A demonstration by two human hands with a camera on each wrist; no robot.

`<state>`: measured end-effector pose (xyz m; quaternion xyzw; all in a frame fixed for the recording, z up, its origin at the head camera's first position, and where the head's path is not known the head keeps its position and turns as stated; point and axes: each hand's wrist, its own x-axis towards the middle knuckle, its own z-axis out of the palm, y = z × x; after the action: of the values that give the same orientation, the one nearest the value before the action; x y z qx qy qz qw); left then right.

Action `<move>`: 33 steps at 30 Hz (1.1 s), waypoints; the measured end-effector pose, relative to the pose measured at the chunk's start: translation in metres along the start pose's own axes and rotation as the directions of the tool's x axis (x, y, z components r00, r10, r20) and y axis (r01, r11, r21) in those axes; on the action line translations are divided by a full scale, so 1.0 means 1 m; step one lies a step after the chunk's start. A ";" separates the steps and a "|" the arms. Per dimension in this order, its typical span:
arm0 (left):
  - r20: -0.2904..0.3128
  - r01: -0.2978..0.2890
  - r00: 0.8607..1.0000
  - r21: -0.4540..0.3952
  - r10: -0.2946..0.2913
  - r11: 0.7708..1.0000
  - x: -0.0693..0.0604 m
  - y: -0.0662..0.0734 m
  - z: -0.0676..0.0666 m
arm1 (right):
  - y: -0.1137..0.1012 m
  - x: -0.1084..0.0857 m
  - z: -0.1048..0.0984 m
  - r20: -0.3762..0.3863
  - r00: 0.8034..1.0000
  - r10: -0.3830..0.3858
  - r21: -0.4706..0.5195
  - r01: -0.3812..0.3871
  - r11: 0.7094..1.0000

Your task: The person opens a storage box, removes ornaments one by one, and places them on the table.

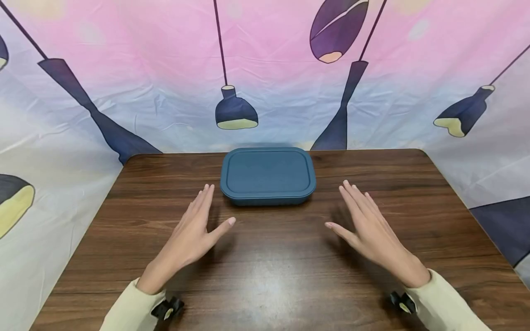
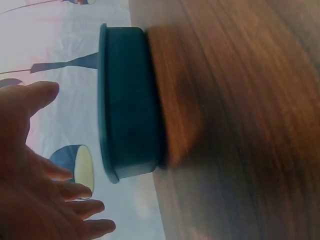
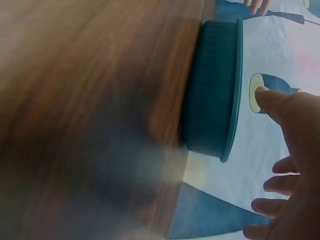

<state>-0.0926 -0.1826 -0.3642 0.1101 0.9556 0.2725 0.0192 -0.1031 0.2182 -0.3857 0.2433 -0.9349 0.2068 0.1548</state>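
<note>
A dark teal-blue rectangular box [image 1: 268, 174] with rounded corners and a flat rimmed lid lies near the table's far edge; what is inside is hidden. My left hand [image 1: 188, 236] hovers to its front left, fingers straight, thumb spread, apart from the box. Mirroring it at the front right, my right hand [image 1: 374, 234] has straight fingers and holds nothing. In the left wrist view the box's side [image 2: 131, 102] stands beyond the thumb and fingers. The right wrist view shows the box's other side [image 3: 210, 90], with a gap to the hand.
The brown wood-grain table [image 1: 265, 285] has rounded far corners. Right behind it hangs a pink, blue and white cloth [image 1: 174, 55] printed with dark lamps. Each pale sleeve cuff carries a small black wrist camera, on the left [image 1: 167, 309] and the right [image 1: 403, 303].
</note>
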 end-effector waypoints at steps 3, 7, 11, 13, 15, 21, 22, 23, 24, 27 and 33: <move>-0.011 0.011 1.000 -0.036 -0.012 0.999 0.010 -0.003 0.002 | -0.001 0.013 0.003 0.022 0.999 0.040 0.067 -0.041 0.997; -0.029 0.010 1.000 -0.069 -0.012 0.998 0.023 -0.007 0.004 | -0.001 0.029 0.009 0.062 0.992 0.106 0.156 -0.114 0.981; -0.044 0.006 0.999 -0.096 -0.011 0.995 0.036 -0.011 0.007 | 0.001 0.043 0.016 0.117 0.978 0.172 0.226 -0.195 0.954; -0.048 0.008 0.999 -0.114 -0.013 0.993 0.042 -0.014 0.008 | 0.003 0.049 0.020 0.131 0.972 0.194 0.254 -0.222 0.942; -0.050 0.012 0.999 -0.135 -0.019 0.991 0.047 -0.016 0.009 | 0.005 0.055 0.023 0.135 0.968 0.209 0.283 -0.240 0.929; -0.028 0.057 0.998 -0.197 -0.063 0.979 0.060 -0.020 0.011 | 0.010 0.070 0.034 0.209 0.943 0.259 0.354 -0.320 0.879; -0.019 0.064 0.997 -0.208 -0.069 0.976 0.062 -0.021 0.011 | 0.010 0.071 0.037 0.228 0.937 0.266 0.363 -0.335 0.869; -0.012 0.070 0.997 -0.216 -0.075 0.974 0.063 -0.022 0.012 | 0.011 0.073 0.039 0.244 0.931 0.270 0.374 -0.347 0.860; -0.004 0.078 0.997 -0.225 -0.080 0.971 0.065 -0.022 0.012 | 0.011 0.074 0.041 0.256 0.927 0.273 0.384 -0.357 0.851; 0.017 0.091 0.996 -0.251 -0.090 0.964 0.070 -0.024 0.012 | 0.012 0.077 0.046 0.282 0.920 0.271 0.446 -0.376 0.812; 0.039 0.103 0.995 -0.263 -0.096 0.959 0.076 -0.025 0.013 | 0.012 0.081 0.053 0.284 0.926 0.249 0.530 -0.368 0.764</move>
<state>-0.1701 -0.1800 -0.3871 0.0621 0.9146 0.3950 0.0599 -0.1867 0.1717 -0.4044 0.1401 -0.8664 0.4761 -0.0555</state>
